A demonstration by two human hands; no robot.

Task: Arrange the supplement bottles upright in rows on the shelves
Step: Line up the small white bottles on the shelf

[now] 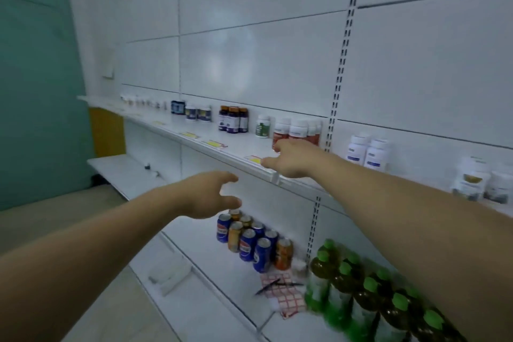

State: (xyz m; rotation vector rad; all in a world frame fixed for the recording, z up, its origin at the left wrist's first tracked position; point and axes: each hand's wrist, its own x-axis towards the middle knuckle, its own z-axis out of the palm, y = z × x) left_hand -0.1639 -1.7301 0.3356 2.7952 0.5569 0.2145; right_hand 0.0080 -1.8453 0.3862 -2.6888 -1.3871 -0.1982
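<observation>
Right hand (291, 159): fingers spread and loose, nothing in it. It reaches over the front lip of the upper shelf (241, 143). Fingertips sit at the base of the front-left of the red-label bottles (298, 130); can't tell if they touch.

Left hand (211, 194): open claw, thumb and fingers curved apart, empty. It hangs in front of and below that shelf lip, well apart from any bottle.

Red-label bottles: white plastic, round, white screw caps, upright, clustered tight just left of the slotted upright (337, 97). Just left of them is a single green-label bottle (262, 126), white, upright. Further left are three amber bottles (232, 119), dark caps, side by side. Right of the slotted upright are two blue-label bottles (366, 151), white, blurred.

Yellow price tags (215, 144) on the lip. Shelving is white, with glossy back panels.

Lower shelf (200, 258): blue and orange cans (249, 241) and green-capped bottles (361, 283), the latter blurred.
</observation>
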